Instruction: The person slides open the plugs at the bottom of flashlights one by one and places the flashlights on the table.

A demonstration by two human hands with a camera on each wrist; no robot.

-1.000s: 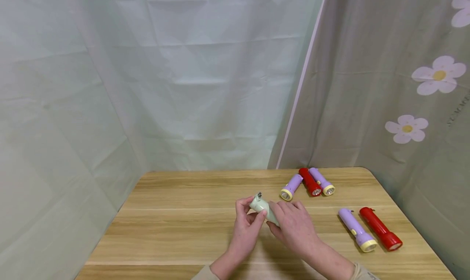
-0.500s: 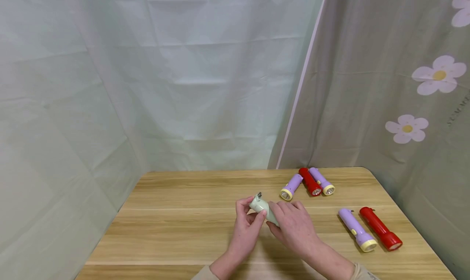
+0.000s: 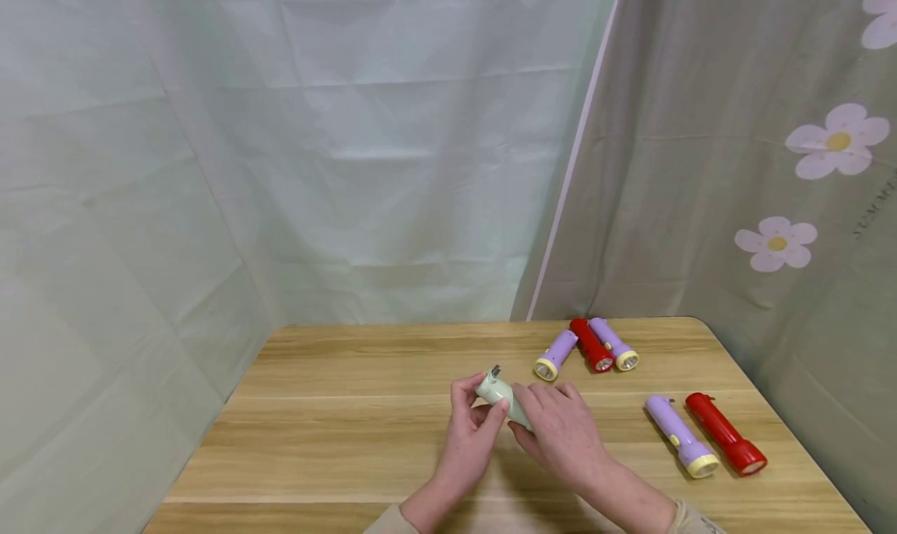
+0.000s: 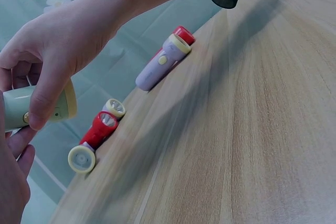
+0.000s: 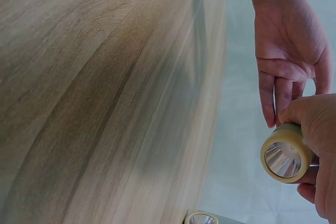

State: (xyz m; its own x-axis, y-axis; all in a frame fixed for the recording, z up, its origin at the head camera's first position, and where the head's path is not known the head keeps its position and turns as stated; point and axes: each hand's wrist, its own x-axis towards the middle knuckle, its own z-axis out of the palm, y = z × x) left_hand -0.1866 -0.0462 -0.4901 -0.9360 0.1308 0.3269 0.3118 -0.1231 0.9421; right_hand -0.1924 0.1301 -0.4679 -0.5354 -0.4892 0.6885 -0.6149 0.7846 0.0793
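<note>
Left hand grips green flashlight near its tail, right hand near its head! Likely light, stiff, slick: hold mid-barrel.

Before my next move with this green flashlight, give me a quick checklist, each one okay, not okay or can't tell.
1. Left hand holding the green flashlight near its tail: ok.
2. Right hand gripping toward the lamp end: ok.
3. Metal prongs folded in: not ok, they stick out of the tail.
4. Near purple flashlight and near red flashlight apart from both hands: ok.
5. Lamp off: cannot tell; the reflector shines, perhaps only with room light.
</note>
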